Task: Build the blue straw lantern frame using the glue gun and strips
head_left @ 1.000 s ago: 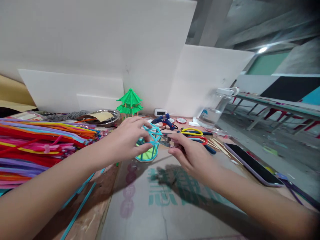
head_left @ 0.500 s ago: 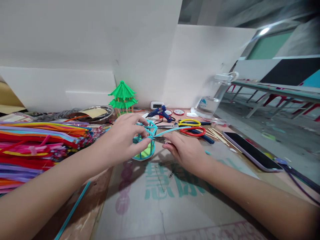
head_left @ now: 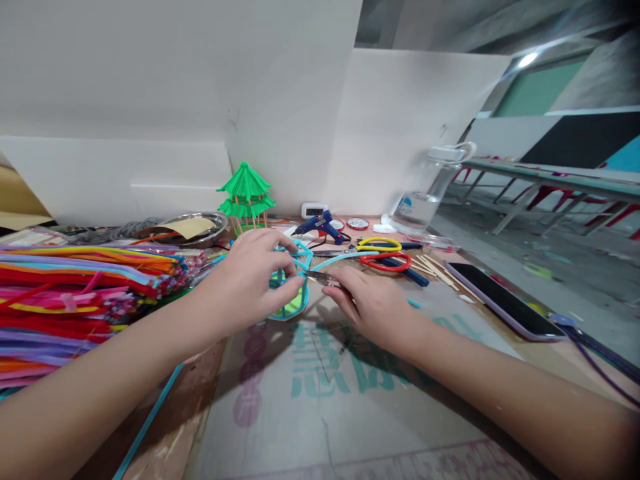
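1 teal frame (head_left: 294,305) centre, betw my hands | 2 scissors behind: yellow pair (head_left: 380,245), red pair (head_left: 387,261) | L hand (head_left: 247,283) palm-down, fingers pinched on frame | R hand (head_left: 373,303) low, clamped on 1 metal tool (head_left: 320,277), tip at frame

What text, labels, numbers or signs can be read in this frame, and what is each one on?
None can be quoted with confidence.
Board: large teal characters, partly covered and blurred; unreadable.
Board: purple round marks, too blurred to read.
Bottle: blue label mark, too small to read.
White device: display too small to read.
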Demonstrator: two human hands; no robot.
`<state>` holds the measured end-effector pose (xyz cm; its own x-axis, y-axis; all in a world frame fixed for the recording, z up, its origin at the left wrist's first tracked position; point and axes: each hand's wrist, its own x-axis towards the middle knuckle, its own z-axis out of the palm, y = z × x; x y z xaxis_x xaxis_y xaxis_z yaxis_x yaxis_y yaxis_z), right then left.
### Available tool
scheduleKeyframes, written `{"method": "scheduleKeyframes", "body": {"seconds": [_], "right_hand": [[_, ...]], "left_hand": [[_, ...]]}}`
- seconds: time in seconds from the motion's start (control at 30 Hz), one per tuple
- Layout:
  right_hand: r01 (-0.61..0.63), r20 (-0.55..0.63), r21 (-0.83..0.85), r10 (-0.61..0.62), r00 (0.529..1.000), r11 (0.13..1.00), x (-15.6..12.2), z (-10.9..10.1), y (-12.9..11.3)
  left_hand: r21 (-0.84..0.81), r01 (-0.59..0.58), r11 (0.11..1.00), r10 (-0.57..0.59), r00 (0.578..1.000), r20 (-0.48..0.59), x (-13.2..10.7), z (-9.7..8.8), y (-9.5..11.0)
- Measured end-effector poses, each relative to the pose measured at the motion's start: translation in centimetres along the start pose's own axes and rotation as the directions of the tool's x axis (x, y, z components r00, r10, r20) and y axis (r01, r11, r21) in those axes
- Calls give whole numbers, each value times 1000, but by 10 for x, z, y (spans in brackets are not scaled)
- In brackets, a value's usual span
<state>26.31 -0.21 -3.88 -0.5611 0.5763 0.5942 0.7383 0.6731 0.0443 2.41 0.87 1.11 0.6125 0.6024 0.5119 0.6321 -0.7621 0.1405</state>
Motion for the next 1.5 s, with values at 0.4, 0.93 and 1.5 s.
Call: {"method": "scheduleKeyframes", "body": {"seconds": [0.4,0.93,1.5], "right_hand": [[-78,8,79,77,997,994,-2,3,-2],[33,-10,-61,-33,999,998,2,-1,3],[103,-132,-48,-108,985,994,3,-12,0]], "left_hand": [[-8,25,1000,-25,1000,-12,-1,5,-1],[0,-2,1000,2,1000,8,-1,2,0],[-18,0,1000,-1,999,-41,-2,5,0]]}}
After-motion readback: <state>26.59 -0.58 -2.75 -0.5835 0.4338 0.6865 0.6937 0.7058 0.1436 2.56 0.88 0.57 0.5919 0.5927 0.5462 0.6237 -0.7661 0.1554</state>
